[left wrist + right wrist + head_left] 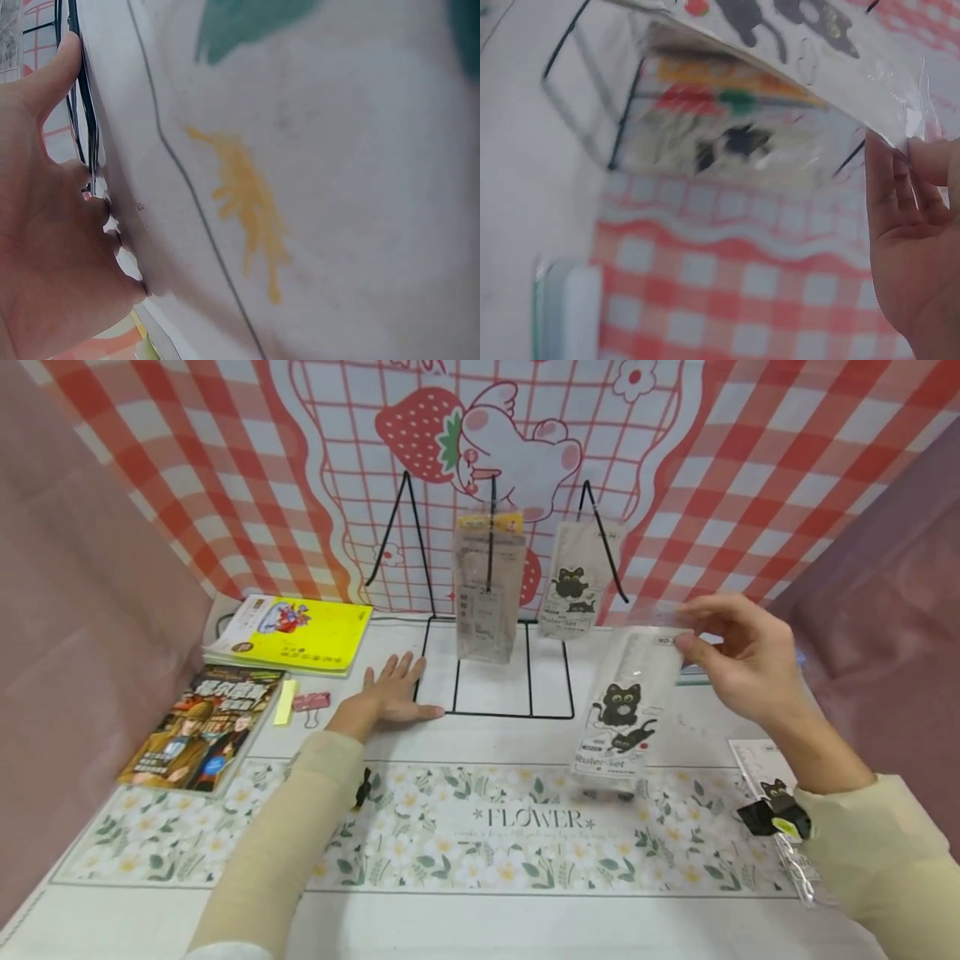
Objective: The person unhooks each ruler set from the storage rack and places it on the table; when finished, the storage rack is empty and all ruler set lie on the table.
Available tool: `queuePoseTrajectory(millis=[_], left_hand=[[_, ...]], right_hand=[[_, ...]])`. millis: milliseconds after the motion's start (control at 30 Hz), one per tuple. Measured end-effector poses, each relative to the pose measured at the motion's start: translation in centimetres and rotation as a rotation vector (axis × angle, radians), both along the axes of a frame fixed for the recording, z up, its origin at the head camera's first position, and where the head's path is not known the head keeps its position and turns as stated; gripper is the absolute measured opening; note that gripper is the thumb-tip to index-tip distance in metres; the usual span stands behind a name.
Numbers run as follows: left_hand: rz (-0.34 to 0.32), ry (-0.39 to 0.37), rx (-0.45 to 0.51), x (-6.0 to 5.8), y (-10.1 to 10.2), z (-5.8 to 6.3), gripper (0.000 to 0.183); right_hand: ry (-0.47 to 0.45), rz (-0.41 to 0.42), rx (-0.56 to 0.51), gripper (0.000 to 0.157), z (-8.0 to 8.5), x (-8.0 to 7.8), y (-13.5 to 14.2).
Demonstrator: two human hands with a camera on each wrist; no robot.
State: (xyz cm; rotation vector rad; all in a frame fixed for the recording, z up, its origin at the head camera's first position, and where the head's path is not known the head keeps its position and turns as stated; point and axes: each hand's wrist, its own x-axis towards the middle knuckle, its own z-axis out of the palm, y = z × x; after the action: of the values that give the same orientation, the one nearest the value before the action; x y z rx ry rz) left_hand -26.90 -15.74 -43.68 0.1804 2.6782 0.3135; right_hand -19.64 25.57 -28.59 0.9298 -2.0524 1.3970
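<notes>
My right hand (742, 652) pinches the top edge of a clear ruler set packet (626, 710) printed with black cats, held upright above the table in front of the rack's right side. In the right wrist view the same packet (795, 45) slants down from the thumb and fingertips. My left hand (393, 689) lies flat with fingers spread at the left of the black wire rack's base (498, 716), thumb at its front corner. On the rack hang a clear package with a yellow top (491, 610) in the middle and another cat ruler set (573, 581) on the right prong.
To the left lie a yellow book (300, 635), a comic-style book (202, 727), a yellow strip (285, 702) and a pink binder clip (311, 701). Another ruler packet (757, 760) lies partly under my right sleeve. A floral mat (525, 860) runs along the front. Checked cloth (787, 485) stands behind.
</notes>
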Motion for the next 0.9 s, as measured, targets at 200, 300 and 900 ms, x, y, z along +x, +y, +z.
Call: queuePoseTrajectory(millis=[200, 300, 900], left_hand=[[-0.008, 0.009, 0.003, 0.0, 0.0, 0.2, 0.105], [-0.011, 0.007, 0.011, -0.1, 0.0, 0.2, 0.105], [-0.005, -0.007, -0.006, 0.0, 0.4, -0.3, 0.106]], right_hand=[[-0.241, -0.202, 0.271, 0.025, -2.6, -0.5, 4.0], [-0.352, -0.234, 0.363, 0.026, -4.6, -0.9, 6.1], [-0.598, -0.212, 0.696, 0.028, -12.3, -2.4, 12.7]])
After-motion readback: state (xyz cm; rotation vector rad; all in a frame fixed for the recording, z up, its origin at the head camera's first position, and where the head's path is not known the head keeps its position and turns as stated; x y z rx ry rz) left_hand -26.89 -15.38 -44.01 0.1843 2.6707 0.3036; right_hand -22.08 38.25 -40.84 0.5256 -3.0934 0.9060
